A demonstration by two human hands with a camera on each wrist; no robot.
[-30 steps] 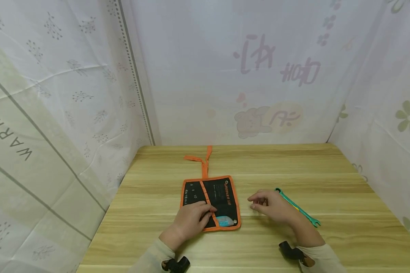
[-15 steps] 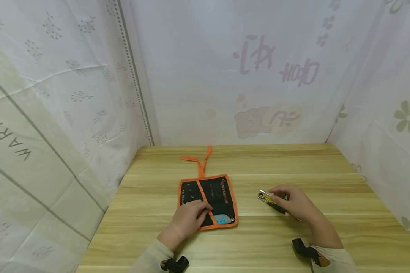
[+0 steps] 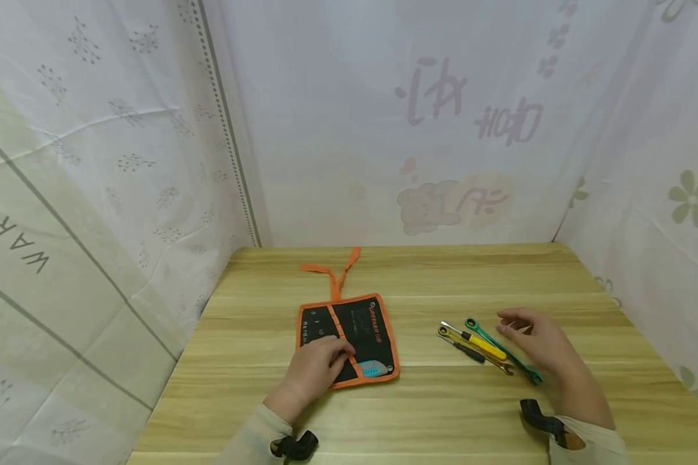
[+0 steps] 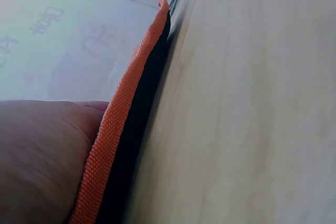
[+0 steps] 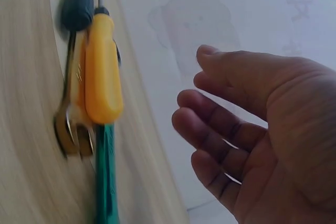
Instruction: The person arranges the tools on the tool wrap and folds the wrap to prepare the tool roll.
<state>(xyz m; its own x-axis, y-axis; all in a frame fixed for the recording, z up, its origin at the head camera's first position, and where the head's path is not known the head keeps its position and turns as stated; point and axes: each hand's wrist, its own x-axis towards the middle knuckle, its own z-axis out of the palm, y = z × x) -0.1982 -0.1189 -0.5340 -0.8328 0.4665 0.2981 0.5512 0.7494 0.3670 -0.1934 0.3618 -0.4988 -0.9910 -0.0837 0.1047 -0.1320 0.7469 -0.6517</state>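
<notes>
As the left hand (image 3: 311, 368) rests on the orange-edged pouch (image 3: 365, 339) on the table (image 3: 419, 413), its fingers bend loosely; can't tell if they pinch the cloth. Pouch looks soft and light, likely to crumple, so best pinned flat or held by its edge. Right of it, tools lie close together: dark-handled screwdriver (image 3: 472, 353), gold wrench (image 3: 494, 361), yellow-handled screwdriver (image 3: 488, 347), green wrench (image 3: 518, 361). Wrenches probably weighty, rigid, slick metal; take mid-shaft. Screwdrivers likely lighter, best by the handles. Right hand (image 3: 543, 342) just beside, fingers slack, holding nothing.
</notes>
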